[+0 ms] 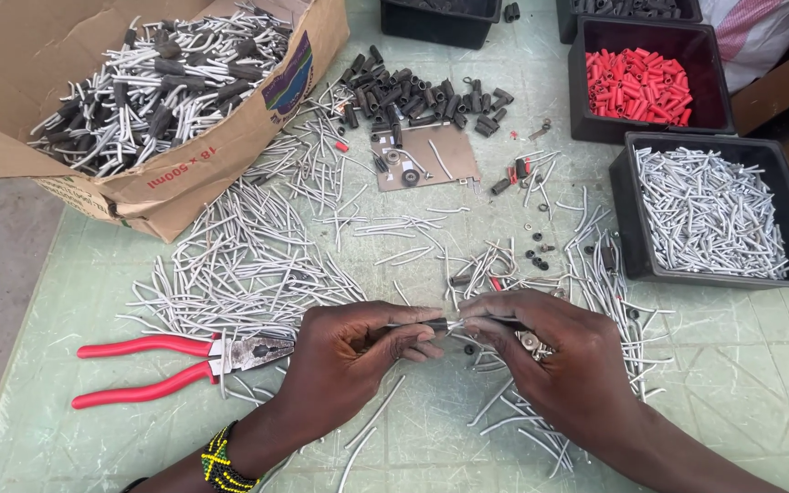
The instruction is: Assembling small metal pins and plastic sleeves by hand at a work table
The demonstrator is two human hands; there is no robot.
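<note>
1. Pale green work table, patterned top, covered in cut pieces.
2. Open cardboard box at far left, tipped on its side, full of grey wire lengths with black sleeves.
3. Black bin at right holding short grey tube pieces; behind it another black bin with red sleeves.
4. Loose heap of grey wire pieces spread on the table below the box, more strewn toward the right bin.
5. Pile of black sleeves at top centre, next to a small cardboard scrap with washers on it.
6. Red-handled pliers lying flat, just left of the left hand, jaws pointing at it.
7. Left hand: fingers pinched shut on a black sleeved wire piece, beaded band on the wrist.
8. Right hand: thumb and fingers closed on the other end of that same piece, fingertips of both hands nearly touching.
9. The piece is held level just above the table, centre front.
</note>
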